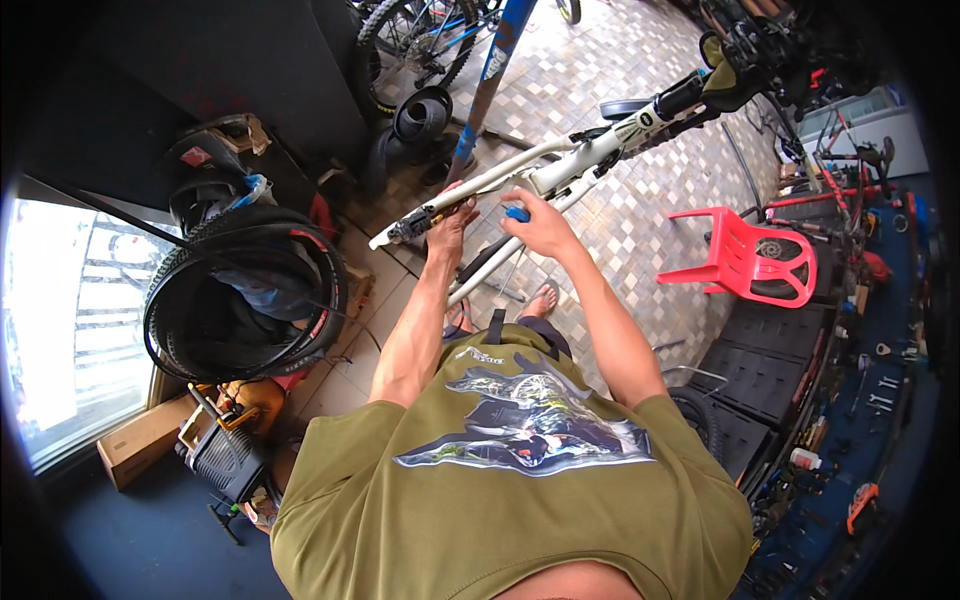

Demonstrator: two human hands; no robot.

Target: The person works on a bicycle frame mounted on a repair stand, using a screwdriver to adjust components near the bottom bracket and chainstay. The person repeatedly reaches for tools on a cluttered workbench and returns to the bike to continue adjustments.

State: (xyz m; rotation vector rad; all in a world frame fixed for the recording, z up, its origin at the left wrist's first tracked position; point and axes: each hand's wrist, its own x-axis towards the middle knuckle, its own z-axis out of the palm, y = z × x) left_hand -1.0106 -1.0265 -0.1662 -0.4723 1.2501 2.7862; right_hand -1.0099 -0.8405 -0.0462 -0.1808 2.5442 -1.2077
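A white bicycle frame [588,153] slants across in front of me, its thin rear end to the left and its front end up at the right. My left hand [447,232] is closed around the frame's rear stay, near a dark part fixed at its end. In my right hand [543,228] is a small tool with a blue handle [517,214], pinched between thumb and fingers beside the frame's lower white tube. The tool's working end cannot be made out. Behind the frame a blue post [492,75] rises at a slant.
Several black tyres [333,290] are piled at the left, beside a glass door. A red plastic chair [742,258] stands on the tiled floor to the right. Beyond it, hand tools [880,395] lie on a blue surface. Another bicycle's wheel [375,50] is at the top.
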